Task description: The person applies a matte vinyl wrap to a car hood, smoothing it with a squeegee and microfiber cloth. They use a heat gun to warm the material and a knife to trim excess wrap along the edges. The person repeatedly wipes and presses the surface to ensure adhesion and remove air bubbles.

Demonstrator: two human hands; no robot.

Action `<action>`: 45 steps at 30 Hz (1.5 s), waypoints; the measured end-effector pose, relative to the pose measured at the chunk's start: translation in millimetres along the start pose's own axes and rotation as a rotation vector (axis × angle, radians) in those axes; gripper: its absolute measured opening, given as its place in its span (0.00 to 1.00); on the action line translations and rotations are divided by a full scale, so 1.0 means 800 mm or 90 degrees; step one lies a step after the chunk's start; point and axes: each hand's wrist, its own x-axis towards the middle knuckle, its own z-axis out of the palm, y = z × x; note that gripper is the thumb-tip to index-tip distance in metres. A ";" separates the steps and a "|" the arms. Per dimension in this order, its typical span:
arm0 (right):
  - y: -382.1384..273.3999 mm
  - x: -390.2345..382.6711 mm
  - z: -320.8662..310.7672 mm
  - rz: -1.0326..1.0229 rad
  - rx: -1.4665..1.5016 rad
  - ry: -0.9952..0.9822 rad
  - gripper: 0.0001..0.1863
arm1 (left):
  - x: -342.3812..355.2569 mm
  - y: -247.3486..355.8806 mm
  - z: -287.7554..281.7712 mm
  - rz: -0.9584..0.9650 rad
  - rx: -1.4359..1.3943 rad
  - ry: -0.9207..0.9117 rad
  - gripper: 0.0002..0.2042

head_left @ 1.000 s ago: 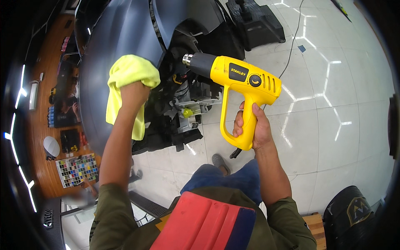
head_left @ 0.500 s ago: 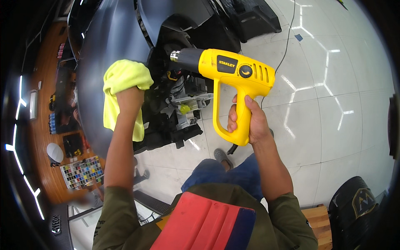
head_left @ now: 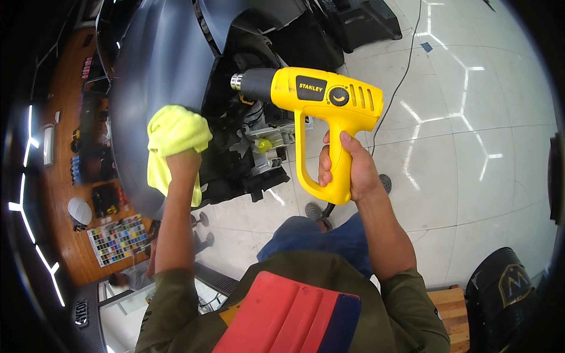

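Note:
My right hand (head_left: 360, 170) is wrapped round the handle of a yellow heat gun (head_left: 323, 91) with a dark front and a metal nozzle. The nozzle points left toward the edge of a glossy dark grey car body panel (head_left: 162, 56), apart from it. On that panel my left hand (head_left: 185, 166) presses a bunched yellow-green cloth (head_left: 176, 130), which hides most of the fingers. A red squeegee (head_left: 276, 315) with a dark blue edge lies against my chest, low in the view.
Exposed black and white car parts (head_left: 268, 141) sit beside the panel. A dark cable (head_left: 406, 65) runs over the tiled floor. A black trim piece (head_left: 368, 23) lies at the far side, a wooden stool (head_left: 450, 317) at the lower right. Another person (head_left: 126, 276) is at the lower left.
My left hand and the cloth have slid a little toward me on the panel. The heat gun has shifted slightly left, its nozzle nearer the panel's edge.

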 end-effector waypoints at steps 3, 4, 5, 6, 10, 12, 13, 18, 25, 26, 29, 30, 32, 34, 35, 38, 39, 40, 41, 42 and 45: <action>0.016 -0.007 0.001 0.031 0.016 0.004 0.19 | -0.047 -0.019 -0.004 -0.026 0.029 -0.019 0.24; 0.020 -0.009 0.001 0.032 0.015 0.001 0.19 | -0.058 -0.018 -0.003 -0.019 0.037 0.021 0.22; 0.023 -0.011 0.002 0.033 0.015 -0.003 0.19 | -0.069 -0.021 -0.004 -0.030 0.035 0.022 0.22; 0.025 -0.012 0.003 0.033 0.015 -0.007 0.18 | -0.080 -0.026 -0.005 -0.041 0.032 0.024 0.22; 0.037 -0.012 0.010 -0.012 0.003 0.000 0.19 | -0.069 -0.037 -0.006 -0.023 0.041 -0.011 0.23; 0.044 -0.015 0.013 -0.029 -0.001 0.014 0.19 | -0.040 -0.030 -0.004 0.011 -0.006 -0.006 0.19; 0.052 -0.017 0.013 -0.032 0.004 0.012 0.19 | -0.025 -0.027 0.006 0.024 0.004 0.013 0.17; 0.110 -0.038 0.018 -0.021 0.068 -0.001 0.18 | -0.032 -0.024 0.006 -0.004 -0.032 0.051 0.18; 0.187 -0.054 0.028 -0.072 0.070 0.030 0.19 | -0.086 -0.050 -0.004 0.033 -0.057 0.046 0.18; 0.194 -0.054 0.030 -0.085 0.067 0.028 0.19 | -0.077 -0.052 -0.004 0.051 -0.066 0.050 0.17; 0.195 -0.060 0.031 -0.104 0.101 0.011 0.18 | -0.030 -0.036 -0.008 0.144 -0.032 0.116 0.15; 0.193 -0.063 0.027 -0.112 0.102 0.020 0.18 | -0.013 -0.030 -0.009 0.165 -0.049 0.130 0.14; 0.184 -0.069 0.016 -0.126 0.106 0.038 0.18 | 0.016 -0.020 -0.006 0.128 -0.058 0.086 0.14; 0.171 -0.073 0.003 -0.135 0.106 0.045 0.18 | 0.041 -0.017 0.004 0.070 -0.050 0.031 0.16; 0.163 -0.074 -0.002 -0.140 0.105 0.048 0.18 | 0.055 -0.018 0.007 0.099 -0.038 0.040 0.17; 0.137 -0.077 -0.017 -0.138 0.096 0.048 0.18 | 0.102 -0.033 0.014 0.156 -0.004 0.031 0.18; 0.127 -0.079 -0.025 -0.145 0.088 0.049 0.17 | 0.124 -0.023 0.012 0.128 -0.018 -0.018 0.18; 0.116 -0.082 -0.029 -0.155 0.074 0.062 0.18 | 0.142 -0.011 0.015 0.126 0.001 -0.023 0.18; 0.108 -0.083 -0.034 -0.164 0.071 0.068 0.18 | 0.159 -0.001 0.020 0.126 0.021 -0.025 0.18; 0.101 -0.082 -0.037 -0.172 0.066 0.069 0.19 | 0.174 -0.001 0.023 0.097 0.034 -0.022 0.18; 0.089 -0.083 -0.044 -0.186 0.071 0.077 0.20 | 0.196 -0.005 0.032 0.054 0.063 -0.038 0.18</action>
